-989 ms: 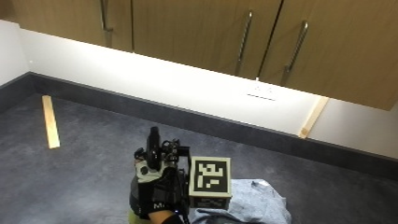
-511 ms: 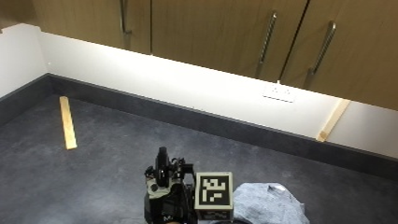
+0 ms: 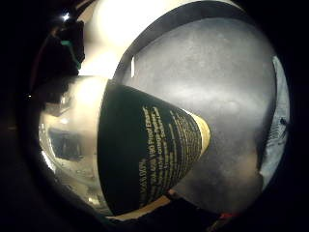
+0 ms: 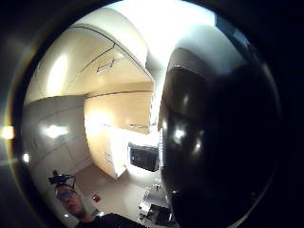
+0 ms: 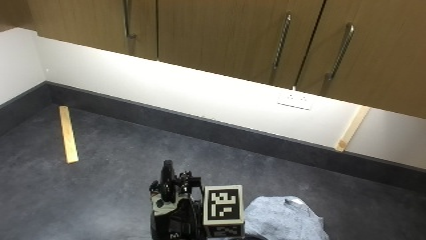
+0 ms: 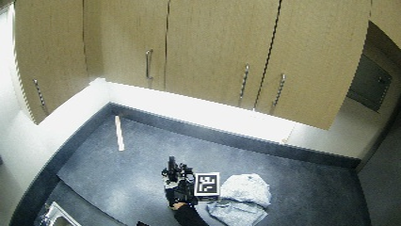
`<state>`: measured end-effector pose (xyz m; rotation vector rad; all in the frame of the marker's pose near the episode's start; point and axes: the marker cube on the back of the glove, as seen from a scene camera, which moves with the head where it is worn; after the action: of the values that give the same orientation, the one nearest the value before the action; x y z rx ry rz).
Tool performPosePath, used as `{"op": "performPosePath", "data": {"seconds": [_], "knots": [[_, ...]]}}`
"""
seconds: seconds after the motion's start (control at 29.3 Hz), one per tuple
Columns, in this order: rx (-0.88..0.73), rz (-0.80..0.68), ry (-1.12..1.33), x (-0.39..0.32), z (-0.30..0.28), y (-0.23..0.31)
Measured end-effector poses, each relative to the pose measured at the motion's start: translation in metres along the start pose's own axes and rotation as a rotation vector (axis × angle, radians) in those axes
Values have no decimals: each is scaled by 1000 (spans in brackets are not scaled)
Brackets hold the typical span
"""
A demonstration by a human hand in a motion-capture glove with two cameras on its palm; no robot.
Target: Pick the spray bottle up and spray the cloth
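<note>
At the lower middle of the frame your grip (image 5: 174, 220) wraps the spray bottle (image 3: 145, 159) above the desk (image 5: 100, 190), left of the cloth (image 5: 283, 220). Aim wrong and you'll soak the desk instead.

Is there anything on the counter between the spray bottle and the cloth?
Nothing visible. The gloved right hand holds the spray bottle right beside the grey cloth, with only bare countertop between them.
</note>
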<state>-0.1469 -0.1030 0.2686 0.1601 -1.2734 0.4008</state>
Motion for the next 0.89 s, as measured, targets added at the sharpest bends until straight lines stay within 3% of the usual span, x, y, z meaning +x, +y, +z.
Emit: {"op": "performPosePath", "data": {"seconds": [0.44,0.89], "knots": [[-74,125,107,7,-2,15],[-188,-14,50,-28,7,46]]}}
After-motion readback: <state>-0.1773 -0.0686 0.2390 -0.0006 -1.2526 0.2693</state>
